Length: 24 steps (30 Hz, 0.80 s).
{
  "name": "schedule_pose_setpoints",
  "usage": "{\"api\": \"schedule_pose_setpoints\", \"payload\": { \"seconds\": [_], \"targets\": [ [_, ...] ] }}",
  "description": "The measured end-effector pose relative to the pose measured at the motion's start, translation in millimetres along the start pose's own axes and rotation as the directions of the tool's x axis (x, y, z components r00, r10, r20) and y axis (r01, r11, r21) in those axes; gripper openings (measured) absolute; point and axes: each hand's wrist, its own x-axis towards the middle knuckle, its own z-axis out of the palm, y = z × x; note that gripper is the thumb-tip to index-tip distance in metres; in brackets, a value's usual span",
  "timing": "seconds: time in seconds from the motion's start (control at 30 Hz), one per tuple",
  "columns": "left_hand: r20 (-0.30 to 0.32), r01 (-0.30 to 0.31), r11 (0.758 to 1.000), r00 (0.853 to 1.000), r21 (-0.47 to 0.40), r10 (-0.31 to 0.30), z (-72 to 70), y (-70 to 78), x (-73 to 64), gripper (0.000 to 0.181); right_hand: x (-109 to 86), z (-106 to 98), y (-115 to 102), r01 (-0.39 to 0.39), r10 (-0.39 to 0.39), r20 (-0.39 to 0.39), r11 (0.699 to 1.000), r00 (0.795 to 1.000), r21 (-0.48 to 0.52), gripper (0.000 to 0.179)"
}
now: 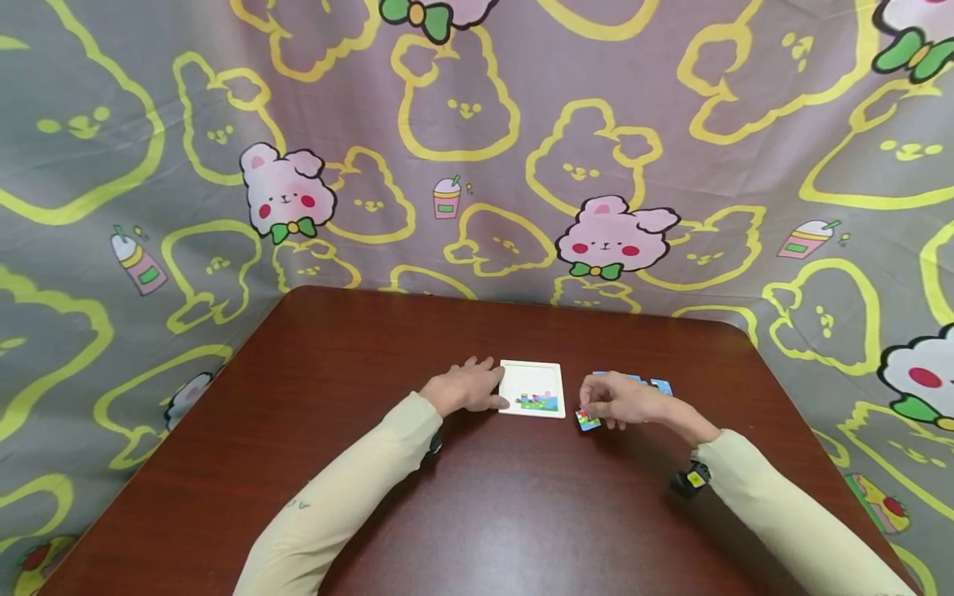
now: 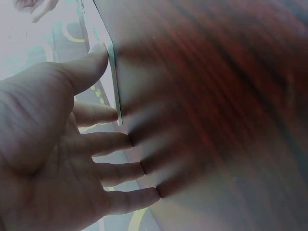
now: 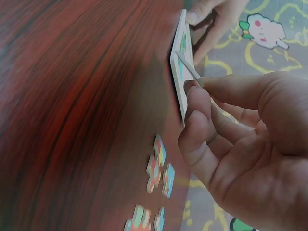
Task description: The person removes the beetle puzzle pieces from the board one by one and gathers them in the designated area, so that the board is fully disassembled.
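Observation:
A white puzzle tray [image 1: 531,377] lies on the table, with a joined strip of colourful puzzle pieces [image 1: 540,403] along its near right part. My left hand [image 1: 471,387] rests at the tray's left edge, fingers spread and fairly straight. In the left wrist view its thumb [image 2: 91,67] lies against the tray's rim. To the right of the tray, my right hand [image 1: 624,401] pinches a puzzle piece [image 1: 588,420] with green and red print between thumb and fingers. The right wrist view shows this piece [image 3: 189,69] edge-on, overlapping the tray.
Several loose puzzle pieces [image 1: 660,386] lie behind and beside my right hand, partly hidden by it; some pieces [image 3: 156,166] also show in the right wrist view. The dark red-brown table [image 1: 358,356] ends at a patterned cloth [image 1: 462,240] behind.

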Motion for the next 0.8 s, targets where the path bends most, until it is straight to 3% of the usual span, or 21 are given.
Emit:
{"api": "schedule_pose_setpoints", "payload": {
  "seconds": [0.33, 0.8],
  "targets": [
    [-0.005, 0.0, 1.0, 1.0, -0.009, 0.0, 0.3, -0.2, -1.4, 0.071, -21.0, -7, 19, -0.075, 0.075, -0.015, 0.997, 0.997, -0.023, 0.008],
    [0.002, 0.003, 1.0, 1.0, -0.009, -0.003, -0.2, 0.2, -0.6, 0.07, -24.0, -5, 27, -0.115, 0.116, 0.013, 0.993, 0.993, -0.03, 0.021]
  ]
}}
